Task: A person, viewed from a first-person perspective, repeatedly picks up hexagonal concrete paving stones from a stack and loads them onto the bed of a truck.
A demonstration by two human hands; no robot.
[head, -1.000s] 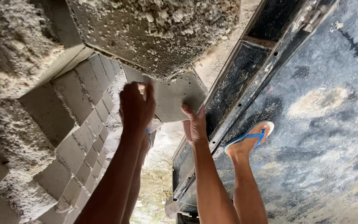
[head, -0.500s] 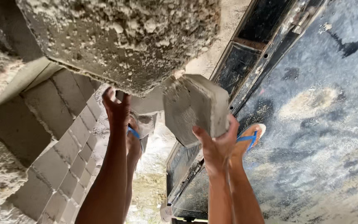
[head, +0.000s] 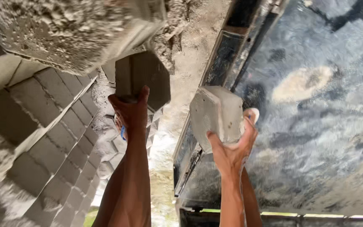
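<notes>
Two grey concrete paving blocks are in hand here, one per hand, and the truck bed edge (head: 215, 75), the dark metal rail running up the middle, serves as the marker. Far left of the rail lies a stack of paving blocks (head: 51, 138) in tight rows, with a rough, crumbly lump of concrete (head: 59, 29) above it. Nearer the rail, still left of it, the left hand (head: 132, 110) cups the dark block (head: 141, 80) from below, thumb on one face and fingers curled round the other. Just right of the rail, over the stained truck floor (head: 316, 105), the right hand (head: 234, 149) clamps the pale block (head: 216, 112) between thumb and wrapped fingers. Both blocks look heavy, rigid and gritty rather than slippery; corners could chip, so flat opposite faces seem the safest hold.
</notes>
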